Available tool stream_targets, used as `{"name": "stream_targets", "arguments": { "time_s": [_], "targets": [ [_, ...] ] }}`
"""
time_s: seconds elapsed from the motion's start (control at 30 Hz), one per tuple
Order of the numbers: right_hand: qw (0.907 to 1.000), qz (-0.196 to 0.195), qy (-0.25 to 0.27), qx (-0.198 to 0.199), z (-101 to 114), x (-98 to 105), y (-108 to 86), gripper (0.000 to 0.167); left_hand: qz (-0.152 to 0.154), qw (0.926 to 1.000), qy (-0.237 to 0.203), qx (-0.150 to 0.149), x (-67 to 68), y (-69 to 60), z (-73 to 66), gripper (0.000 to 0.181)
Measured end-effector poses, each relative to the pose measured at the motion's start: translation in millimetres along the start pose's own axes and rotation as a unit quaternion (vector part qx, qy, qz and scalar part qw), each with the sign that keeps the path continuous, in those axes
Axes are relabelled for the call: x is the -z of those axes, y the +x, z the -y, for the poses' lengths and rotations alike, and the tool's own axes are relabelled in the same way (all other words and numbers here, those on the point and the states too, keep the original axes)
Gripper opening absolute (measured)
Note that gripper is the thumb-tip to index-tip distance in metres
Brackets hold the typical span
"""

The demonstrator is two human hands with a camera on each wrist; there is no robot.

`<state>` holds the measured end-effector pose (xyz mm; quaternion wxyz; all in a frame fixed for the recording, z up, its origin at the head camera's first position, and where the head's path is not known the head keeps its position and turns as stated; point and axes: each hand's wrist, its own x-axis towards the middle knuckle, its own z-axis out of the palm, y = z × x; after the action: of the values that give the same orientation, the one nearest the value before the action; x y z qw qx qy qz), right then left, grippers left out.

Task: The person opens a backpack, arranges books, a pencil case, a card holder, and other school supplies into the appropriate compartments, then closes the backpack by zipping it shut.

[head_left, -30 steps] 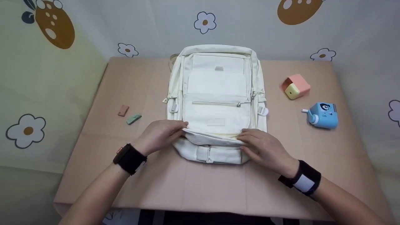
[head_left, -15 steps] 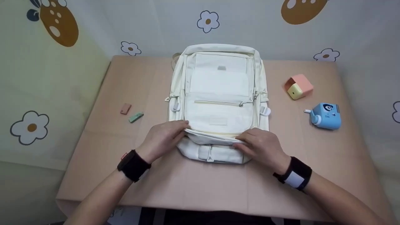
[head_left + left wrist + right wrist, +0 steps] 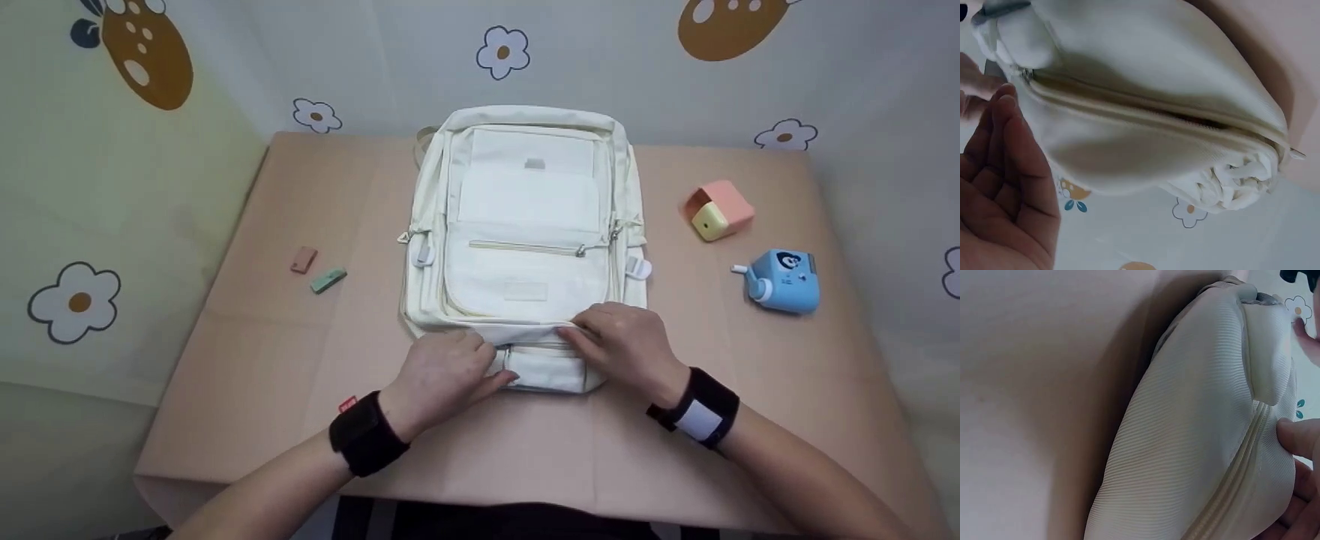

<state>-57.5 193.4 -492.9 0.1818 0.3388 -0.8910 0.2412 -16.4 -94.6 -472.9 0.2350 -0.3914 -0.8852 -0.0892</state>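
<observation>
A cream backpack (image 3: 525, 289) lies flat on the table with its front panel up. My right hand (image 3: 626, 349) grips the edge of its lower front pocket, thumb in front and fingers behind, as the right wrist view shows at the thumb (image 3: 1297, 436). My left hand (image 3: 446, 379) is over the lower left of that pocket, fingers loosely bent and thumb stretched out near the middle. In the left wrist view its fingertips come close to one end of a zipper (image 3: 1129, 107), which has a narrow dark gap; nothing clearly sits between them.
To the left lie a pink eraser (image 3: 304, 259) and a green eraser (image 3: 328, 281). On the right stand a pink and yellow boxy item (image 3: 720, 210) and a blue hand-crank pencil sharpener (image 3: 784, 281). Patterned fabric (image 3: 390, 60) hangs behind the table (image 3: 337, 187).
My left hand has let go of the pocket's left corner and moved right and toward me. The pocket edge lies flatter; my right hand still holds it, slightly farther left.
</observation>
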Motion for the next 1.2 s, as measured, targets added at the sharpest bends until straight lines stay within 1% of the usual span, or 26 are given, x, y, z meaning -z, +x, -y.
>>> {"name": "stream_targets", "arguments": {
  "time_s": [0.07, 0.1, 0.13, 0.2, 0.27, 0.3, 0.37, 0.5, 0.6, 0.77, 0.93, 1.07, 1.2],
  "targets": [
    [1.0, 0.002, 0.0, -0.003, 0.5, -0.6, 0.2, 0.015, 0.023, 0.9992, 0.029, 0.015, -5.7, 0.2, -5.8, 0.048],
    [1.0, 0.003, 0.0, -0.004, 0.8, -0.8, 0.2, 0.015, 0.029, 0.9985, 0.041, 0.022, -8.2, 0.7, -8.0, 0.05],
    [1.0, 0.004, 0.0, -0.005, 0.9, -1.1, 0.2, 0.015, 0.033, 0.9978, 0.051, 0.027, -10.3, 1.5, -9.9, 0.05],
    [1.0, 0.005, 0.0, -0.007, 1.2, -1.4, 0.2, 0.015, 0.03, 0.997, 0.065, 0.031, -14.0, 3.1, -12.3, 0.048],
    [1.0, 0.004, -0.003, -0.006, 1.7, -1.2, 0.2, 0.016, 0.021, 0.9971, 0.065, 0.031, -16.3, 4.5, -13.6, 0.044],
    [1.0, 0.004, -0.004, -0.006, 1.9, -1.0, 0.1, 0.016, 0.022, 0.9973, 0.064, 0.03, -16.9, 4.9, -13.8, 0.041],
    [1.0, 0.004, -0.005, -0.005, 1.9, -0.8, -0.2, 0.016, 0.03, 0.9975, 0.057, 0.029, -16.5, 5.0, -14.2, 0.035],
    [1.0, 0.003, -0.004, -0.003, 1.7, -0.6, -0.7, 0.016, 0.06, 0.9966, 0.049, 0.031, -12.5, 2.3, -15.0, 0.018],
    [1.0, 0.004, -0.001, -0.004, 1.8, -0.8, -0.6, 0.016, 0.065, 0.9959, 0.05, 0.037, -10.4, -1.6, -15.1, 0.015],
    [0.9998, 0.015, 0.003, -0.01, 2.3, -0.7, -0.3, 0.017, 0.064, 0.9955, 0.052, 0.046, -7.2, -6.8, -13.8, 0.015],
    [0.9996, 0.023, 0.0, -0.013, 2.0, 0.0, -0.5, 0.017, 0.059, 0.996, 0.052, 0.041, -1.8, -11.6, -10.8, 0.015],
    [0.9995, 0.026, 0.002, -0.017, 1.5, 1.2, -1.1, 0.017, 0.06, 0.9957, 0.054, 0.046, 1.2, -17.8, -3.3, 0.014],
    [0.9994, 0.03, 0.005, -0.02, 1.3, 2.5, -0.9, 0.016, 0.066, 0.994, 0.062, 0.061, 4.2, -25.8, 7.6, 0.015]
  ]
}}
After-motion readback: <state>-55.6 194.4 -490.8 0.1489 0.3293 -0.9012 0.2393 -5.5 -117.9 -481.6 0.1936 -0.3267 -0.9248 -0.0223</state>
